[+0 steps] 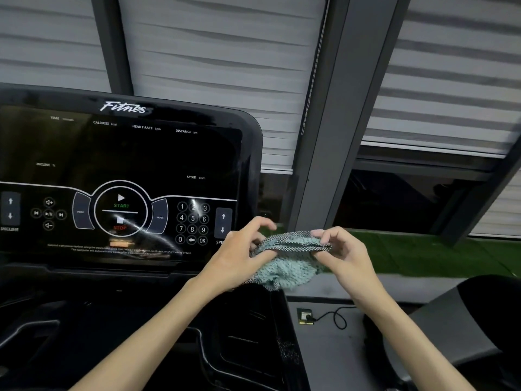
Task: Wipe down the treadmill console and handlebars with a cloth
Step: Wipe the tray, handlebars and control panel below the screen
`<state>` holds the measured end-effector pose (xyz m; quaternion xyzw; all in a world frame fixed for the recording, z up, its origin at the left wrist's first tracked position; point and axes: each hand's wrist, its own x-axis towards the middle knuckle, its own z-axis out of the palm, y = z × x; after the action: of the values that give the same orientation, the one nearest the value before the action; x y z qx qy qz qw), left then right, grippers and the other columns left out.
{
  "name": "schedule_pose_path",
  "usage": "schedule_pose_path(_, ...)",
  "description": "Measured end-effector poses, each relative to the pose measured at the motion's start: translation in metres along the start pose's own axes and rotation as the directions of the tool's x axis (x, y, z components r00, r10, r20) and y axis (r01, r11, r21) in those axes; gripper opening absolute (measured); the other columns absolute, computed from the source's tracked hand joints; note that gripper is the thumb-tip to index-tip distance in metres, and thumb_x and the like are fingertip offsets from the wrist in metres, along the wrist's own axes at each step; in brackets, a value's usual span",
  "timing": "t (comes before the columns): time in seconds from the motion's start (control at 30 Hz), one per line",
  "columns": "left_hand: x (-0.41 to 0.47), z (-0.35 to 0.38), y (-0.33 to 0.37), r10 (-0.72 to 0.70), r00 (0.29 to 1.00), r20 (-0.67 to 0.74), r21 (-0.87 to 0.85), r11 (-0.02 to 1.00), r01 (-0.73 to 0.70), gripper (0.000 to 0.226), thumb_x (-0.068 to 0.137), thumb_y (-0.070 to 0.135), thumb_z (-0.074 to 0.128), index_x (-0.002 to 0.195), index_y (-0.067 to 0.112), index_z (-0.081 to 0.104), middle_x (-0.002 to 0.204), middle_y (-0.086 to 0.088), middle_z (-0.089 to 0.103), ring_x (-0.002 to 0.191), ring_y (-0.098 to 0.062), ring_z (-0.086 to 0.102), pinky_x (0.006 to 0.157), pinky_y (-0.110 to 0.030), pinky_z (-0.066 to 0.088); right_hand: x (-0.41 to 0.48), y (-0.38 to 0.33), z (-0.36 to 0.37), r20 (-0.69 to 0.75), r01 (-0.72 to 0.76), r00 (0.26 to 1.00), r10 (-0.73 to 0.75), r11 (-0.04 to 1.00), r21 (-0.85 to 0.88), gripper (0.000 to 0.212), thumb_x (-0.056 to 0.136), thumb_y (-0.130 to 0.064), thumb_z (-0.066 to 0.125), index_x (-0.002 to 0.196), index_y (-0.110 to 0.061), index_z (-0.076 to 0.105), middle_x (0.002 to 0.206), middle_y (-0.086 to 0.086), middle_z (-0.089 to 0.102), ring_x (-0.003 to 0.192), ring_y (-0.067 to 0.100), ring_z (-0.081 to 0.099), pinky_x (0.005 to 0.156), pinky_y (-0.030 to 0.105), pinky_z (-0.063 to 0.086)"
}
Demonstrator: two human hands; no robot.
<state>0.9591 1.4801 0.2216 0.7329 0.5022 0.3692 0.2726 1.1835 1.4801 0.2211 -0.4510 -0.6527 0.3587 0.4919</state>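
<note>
Cloth: teal microfibre cloth (284,268) with chequered mesh edge is hanging in mid-air.
Left: bare left hand (239,251) is pinching the cloth's left end.
Right: bare right hand (345,249) is pinching the mesh edge, fingers curled.
Console: glossy black treadmill console (121,159), just left of the cloth, is displaying "Fitness", "START", "STOP", "SPEED km/h".

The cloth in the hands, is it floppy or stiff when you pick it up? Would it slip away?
Probably floppy: the cloth sags and bunches between the left hand and right hand that pinch it. Likely light too, since the fingers alone seem to hold it up. Its fuzzy, looped surface suggests it would grip rather than slip.
</note>
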Motion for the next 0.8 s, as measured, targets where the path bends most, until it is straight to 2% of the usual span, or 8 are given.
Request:
schedule_pose_path(0.1, 0.0, 0.003, -0.001, 0.103, 0.993, 0.064, 0.168, 0.979, -0.113, 0.041, 0.093, 0.023, 0.062, 0.126, 0.045, 0.051, 0.098, 0.02, 0.053, 0.085, 0.006, 0.051, 0.079, -0.019, 0.043, 0.001, -0.004, 0.001, 0.022, 0.027, 0.999, -0.028, 0.999, 0.025, 0.027, 0.081, 0.018, 0.055, 0.08, -0.009, 0.051, 0.1, 0.004, 0.071, 0.091, 0.015, 0.065, 0.075, 0.03, 0.051)
schedule_pose_path(0.3, 0.003, 0.011, -0.005, 0.089, 0.996, -0.004, 0.145, 0.986, -0.087, 0.006, 0.094, 0.026, 0.059, 0.1, 0.026, 0.06, 0.132, 0.014, 0.044, 0.118, 0.001, 0.039, 0.101, -0.025, 0.03, 0.002, -0.007, 0.005, 0.031, 0.009, 0.999, -0.014, 0.987, 0.163, 0.028, 0.088, 0.009, 0.057, 0.107, -0.01, 0.049, 0.084, 0.011, 0.072, 0.077, 0.017, 0.066, 0.073, 0.027, 0.053)
schedule_pose_path(0.37, 0.003, 0.009, 0.0, 0.055, 0.998, -0.006, -0.009, 0.998, -0.055, 0.006, 0.098, 0.024, 0.053, 0.095, 0.029, 0.057, 0.109, 0.015, 0.063, 0.086, 0.008, 0.052, 0.083, -0.023, 0.04, 0.003, -0.006, 0.004, 0.035, -0.047, 0.999, 0.04, 0.975, 0.215, 0.033, 0.088, 0.001, 0.062, 0.116, -0.012, 0.052, 0.089, 0.016, 0.072, 0.081, 0.02, 0.068, 0.078, 0.033, 0.055)
schedule_pose_path(0.43, 0.003, 0.008, 0.004, 0.036, 0.999, 0.0, -0.103, 0.994, -0.036, 0.01, 0.099, 0.024, 0.049, 0.093, 0.031, 0.053, 0.082, 0.012, 0.068, 0.055, 0.001, 0.046, 0.063, -0.022, 0.037, 0.0, -0.007, 0.004, 0.085, -0.106, 0.993, 0.084, 0.95, 0.293, 0.034, 0.085, -0.006, 0.065, 0.118, -0.007, 0.057, 0.095, 0.016, 0.072, 0.086, 0.022, 0.069, 0.078, 0.032, 0.055)
schedule_pose_path(0.57, 0.001, 0.014, 0.005, 0.038, 0.998, -0.052, -0.13, 0.99, -0.045, 0.011, 0.1, 0.02, 0.048, 0.094, 0.027, 0.053, 0.062, 0.0, 0.053, 0.051, -0.006, 0.041, 0.052, -0.016, 0.037, -0.015, 0.001, 0.014, 0.221, -0.176, 0.968, 0.123, 0.954, 0.242, 0.043, 0.071, -0.011, 0.08, 0.11, -0.008, 0.063, 0.102, 0.007, 0.073, 0.094, 0.021, 0.07, 0.076, 0.027, 0.055)
schedule_pose_path(0.63, 0.002, 0.015, 0.005, 0.016, 0.998, -0.063, -0.178, 0.984, -0.027, 0.011, 0.099, 0.021, 0.047, 0.094, 0.03, 0.052, 0.069, -0.011, 0.057, 0.057, -0.01, 0.046, 0.051, -0.027, 0.047, -0.022, 0.013, 0.023, 0.332, -0.248, 0.925, 0.183, 0.955, 0.163, 0.05, 0.063, -0.008, 0.087, 0.107, -0.007, 0.064, 0.104, 0.008, 0.073, 0.098, 0.023, 0.069, 0.082, 0.032, 0.055)
schedule_pose_path(0.67, 0.002, 0.014, 0.004, 0.015, 0.998, -0.058, -0.176, 0.984, -0.025, 0.012, 0.099, 0.022, 0.047, 0.094, 0.032, 0.051, 0.073, -0.012, 0.061, 0.058, -0.013, 0.046, 0.054, -0.036, 0.047, -0.025, 0.019, 0.028, 0.384, -0.276, 0.9, 0.207, 0.952, 0.133, 0.048, 0.065, -0.008, 0.086, 0.107, -0.007, 0.064, 0.105, 0.008, 0.073, 0.099, 0.024, 0.069, 0.085, 0.034, 0.055)
schedule_pose_path(0.8, -0.001, 0.006, 0.001, 0.048, 0.998, -0.048, -0.129, 0.99, -0.054, 0.012, 0.101, 0.022, 0.045, 0.097, 0.033, 0.05, 0.079, -0.011, 0.068, 0.047, -0.012, 0.032, 0.052, -0.031, 0.03, -0.027, 0.035, 0.041, 0.412, -0.264, 0.883, 0.225, 0.964, 0.04, 0.02, 0.086, -0.008, 0.07, 0.106, -0.011, 0.068, 0.104, 0.003, 0.073, 0.094, 0.015, 0.069, 0.079, 0.026, 0.053)
